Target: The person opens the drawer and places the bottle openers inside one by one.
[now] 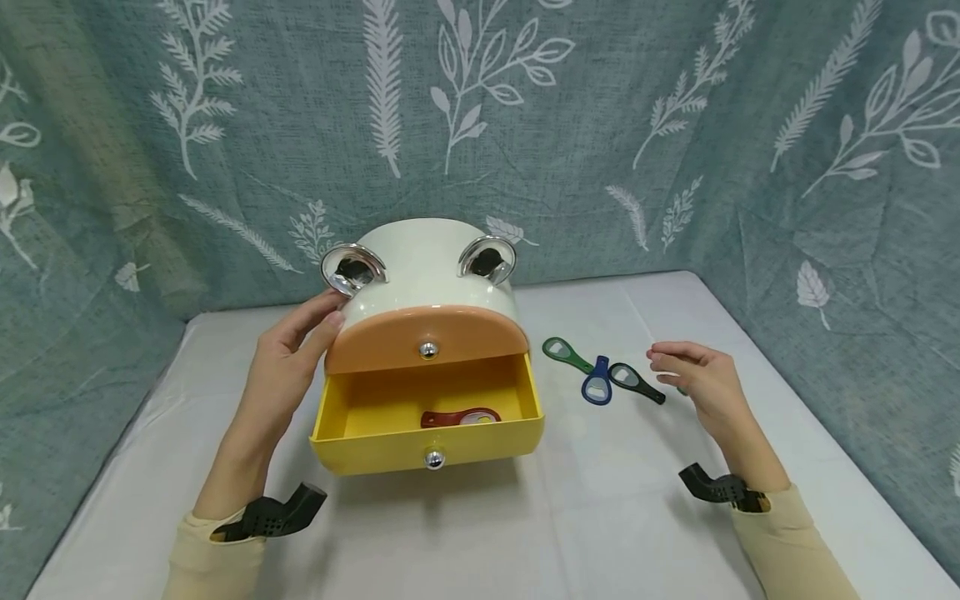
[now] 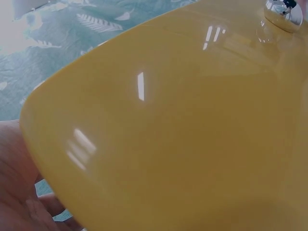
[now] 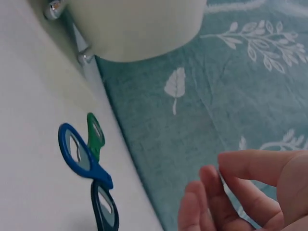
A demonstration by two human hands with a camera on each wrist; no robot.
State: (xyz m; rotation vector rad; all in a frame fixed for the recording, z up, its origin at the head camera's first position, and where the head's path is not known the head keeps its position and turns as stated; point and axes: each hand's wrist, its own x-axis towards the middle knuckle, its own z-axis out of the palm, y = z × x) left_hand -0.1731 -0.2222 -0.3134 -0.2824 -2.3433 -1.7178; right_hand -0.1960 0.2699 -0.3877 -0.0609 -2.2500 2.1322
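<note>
A frog-faced drawer box (image 1: pixel 427 271) with a white top and silver-rimmed eyes stands left of centre. Its yellow lower drawer (image 1: pixel 427 455) is pulled out, with a red magnifying glass (image 1: pixel 461 417) lying inside. My left hand (image 1: pixel 283 354) rests against the box's left side, thumb and fingertips below the eye. In the left wrist view, the drawer front (image 2: pixel 159 120) covers most of the scene. My right hand (image 1: pixel 701 383) hovers at the right, fingers loosely bent with nothing between them. Left of it lie green (image 1: pixel 566 355), blue (image 1: pixel 597 383) and black (image 1: pixel 636 382) magnifying glasses.
A dark green piece (image 1: pixel 682 391) shows partly behind the right hand. The upper orange drawer (image 1: pixel 427 337) is closed and has a silver knob. White cloth (image 1: pixel 600 517) covers the table, and a patterned teal curtain (image 1: pixel 585 208) hangs behind and on both sides.
</note>
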